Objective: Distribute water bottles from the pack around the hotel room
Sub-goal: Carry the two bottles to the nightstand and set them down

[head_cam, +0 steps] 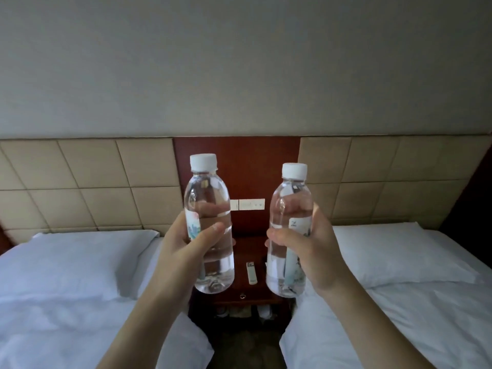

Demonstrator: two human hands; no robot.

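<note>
Holding one bottle in each hand, both upright, caps up, out over the gap between two beds. My left hand [183,246] is wrapped round the left bottle [209,225] at mid-body: thumb across the near face, fingers curled behind and visible through the water. The bottle's base hangs below the hand, and its shoulder and white cap stand clear above. My right hand [306,243] grips the right bottle [288,233] the same way, thumb on the near face at the label's upper edge, fingers curled round the far side. This bottle sits slightly lower than the left one. The two are apart, not touching.

Below and beyond: left bed [66,288] and right bed [412,302], white linen, a pillow on each. Between them is a dark wood nightstand [247,294]. A small white oblong item [251,272] lies on its top, seen between the two bottles; I cannot tell what it is.

Farther back: a wooden panel with a pale switch plate [250,204], flanked by tan padded headboards [87,182], then plain wall.
</note>
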